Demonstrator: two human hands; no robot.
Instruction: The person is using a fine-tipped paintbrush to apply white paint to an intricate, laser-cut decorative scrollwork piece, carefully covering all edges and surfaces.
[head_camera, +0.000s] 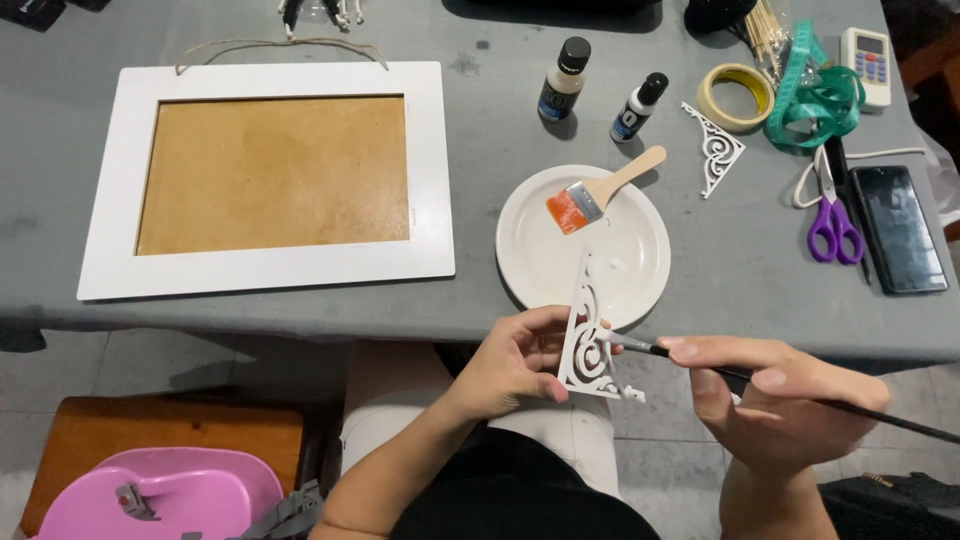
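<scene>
While left hand (510, 365) pinches white scrollwork bracket (585, 340) upright, right hand (775, 400) closed around thin brush (800, 398), tip touching bracket, below white plate (620, 265).

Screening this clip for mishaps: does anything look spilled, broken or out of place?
Nothing stands out. The left hand holds a white scrollwork bracket upright while the right hand touches a thin brush to it. The wide brush rests on the white plate; both bottles stand capped.

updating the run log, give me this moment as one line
left hand: holds white scrollwork bracket | right hand: thin brush, tip on bracket | white plate: flat brush resting | table: white frame
</scene>
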